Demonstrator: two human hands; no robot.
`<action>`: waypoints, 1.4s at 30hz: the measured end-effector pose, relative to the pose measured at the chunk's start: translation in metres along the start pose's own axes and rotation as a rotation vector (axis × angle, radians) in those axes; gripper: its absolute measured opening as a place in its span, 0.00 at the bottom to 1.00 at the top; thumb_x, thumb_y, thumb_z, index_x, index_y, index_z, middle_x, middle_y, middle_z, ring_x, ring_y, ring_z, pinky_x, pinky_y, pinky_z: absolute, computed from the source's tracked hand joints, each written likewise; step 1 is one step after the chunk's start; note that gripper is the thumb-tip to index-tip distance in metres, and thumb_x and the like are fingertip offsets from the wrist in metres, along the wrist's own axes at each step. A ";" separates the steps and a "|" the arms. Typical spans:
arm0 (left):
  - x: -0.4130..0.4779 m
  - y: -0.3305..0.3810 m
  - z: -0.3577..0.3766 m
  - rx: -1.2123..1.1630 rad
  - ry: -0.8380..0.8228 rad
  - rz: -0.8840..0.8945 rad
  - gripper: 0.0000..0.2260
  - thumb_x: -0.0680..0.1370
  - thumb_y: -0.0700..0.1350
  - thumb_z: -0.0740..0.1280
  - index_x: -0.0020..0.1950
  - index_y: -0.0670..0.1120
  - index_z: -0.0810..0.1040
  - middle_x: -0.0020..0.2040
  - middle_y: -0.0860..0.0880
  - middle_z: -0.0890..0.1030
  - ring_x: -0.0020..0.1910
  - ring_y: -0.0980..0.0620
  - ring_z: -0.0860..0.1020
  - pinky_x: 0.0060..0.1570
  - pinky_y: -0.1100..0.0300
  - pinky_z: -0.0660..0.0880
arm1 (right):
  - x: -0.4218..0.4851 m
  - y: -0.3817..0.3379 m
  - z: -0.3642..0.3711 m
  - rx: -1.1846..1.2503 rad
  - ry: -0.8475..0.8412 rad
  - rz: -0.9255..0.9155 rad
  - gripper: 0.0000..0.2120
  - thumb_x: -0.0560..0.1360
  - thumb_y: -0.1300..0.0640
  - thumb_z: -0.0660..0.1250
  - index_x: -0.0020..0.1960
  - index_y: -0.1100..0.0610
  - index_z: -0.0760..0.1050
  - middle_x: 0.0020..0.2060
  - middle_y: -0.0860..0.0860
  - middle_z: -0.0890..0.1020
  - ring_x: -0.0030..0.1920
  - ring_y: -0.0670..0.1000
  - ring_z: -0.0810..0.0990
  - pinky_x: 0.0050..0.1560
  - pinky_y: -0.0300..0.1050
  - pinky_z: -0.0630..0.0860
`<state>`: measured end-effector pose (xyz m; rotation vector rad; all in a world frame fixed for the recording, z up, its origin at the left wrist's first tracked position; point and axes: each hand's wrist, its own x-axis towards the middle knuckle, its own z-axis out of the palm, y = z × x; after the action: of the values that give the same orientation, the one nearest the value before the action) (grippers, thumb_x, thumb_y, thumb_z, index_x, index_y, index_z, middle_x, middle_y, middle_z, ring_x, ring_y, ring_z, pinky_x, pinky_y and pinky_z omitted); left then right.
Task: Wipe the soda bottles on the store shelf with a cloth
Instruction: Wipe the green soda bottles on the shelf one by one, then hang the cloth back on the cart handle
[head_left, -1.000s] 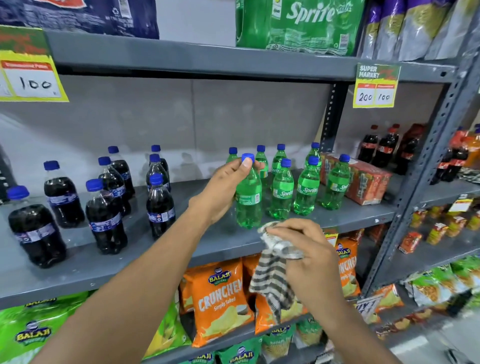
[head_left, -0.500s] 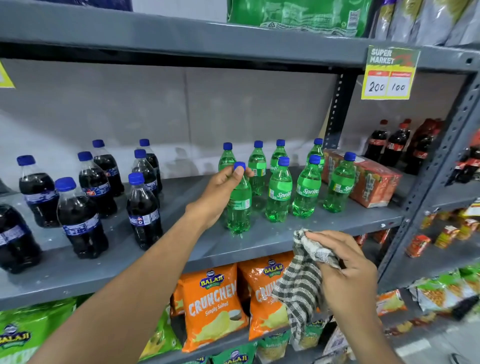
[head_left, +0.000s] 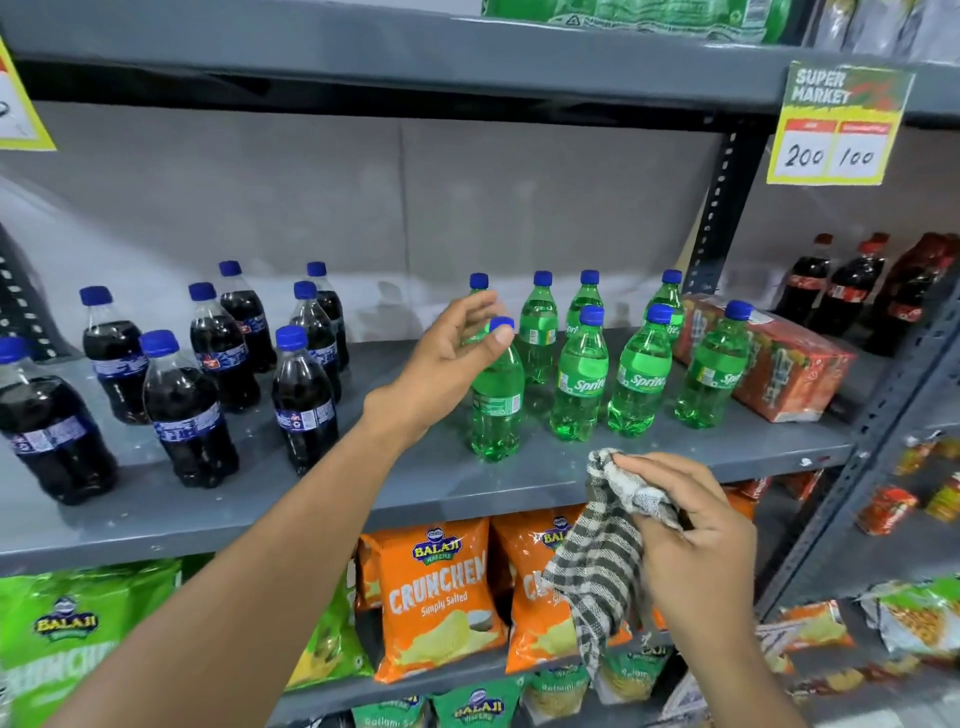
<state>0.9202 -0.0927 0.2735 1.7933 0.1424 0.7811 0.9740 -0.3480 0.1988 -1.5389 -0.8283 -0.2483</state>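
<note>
Green bottle (head_left: 496, 400) stands on the shelf (head_left: 363, 483), the left hand (head_left: 452, 358) loose at its cap; the right hand (head_left: 691, 540) grips the cloth (head_left: 597, 566). Next, probably: pick another bottle and wipe it.

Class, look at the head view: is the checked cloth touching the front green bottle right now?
No, the checked cloth hangs from the right hand below the shelf edge, apart from the front green bottle.

The grey painted-metal shelf (head_left: 260, 499) looks matt and lightly scuffed. On it, clear green plastic soda bottles (head_left: 496, 400) shine glossy, with smooth blue plastic caps. Below its front edge hangs a coarse-woven checked cloth (head_left: 597, 571), beside glossy orange foil crisp bags (head_left: 441, 597).
</note>
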 end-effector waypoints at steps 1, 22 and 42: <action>-0.006 0.007 0.000 0.012 0.031 0.035 0.21 0.82 0.44 0.68 0.74 0.49 0.69 0.72 0.50 0.74 0.72 0.57 0.71 0.70 0.60 0.69 | 0.001 -0.002 0.000 0.010 -0.002 -0.007 0.38 0.67 0.82 0.67 0.51 0.38 0.83 0.52 0.37 0.81 0.56 0.39 0.79 0.51 0.26 0.72; -0.283 0.079 -0.145 0.292 0.004 -0.269 0.07 0.77 0.37 0.74 0.54 0.38 0.81 0.50 0.38 0.86 0.48 0.48 0.84 0.49 0.48 0.83 | -0.063 -0.141 0.145 0.347 -0.462 -0.240 0.16 0.71 0.68 0.76 0.51 0.48 0.85 0.47 0.40 0.85 0.50 0.42 0.84 0.48 0.29 0.75; -0.763 0.066 -0.402 0.092 0.933 -0.698 0.06 0.81 0.39 0.69 0.55 0.46 0.83 0.48 0.43 0.88 0.47 0.45 0.86 0.45 0.48 0.84 | -0.424 -0.321 0.494 0.285 -1.409 -0.153 0.12 0.76 0.59 0.74 0.51 0.42 0.82 0.42 0.36 0.84 0.44 0.37 0.82 0.39 0.26 0.72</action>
<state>0.0821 -0.1447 0.0644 1.1835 1.3464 1.0202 0.3154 -0.0577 0.1068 -1.2253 -1.9493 0.9325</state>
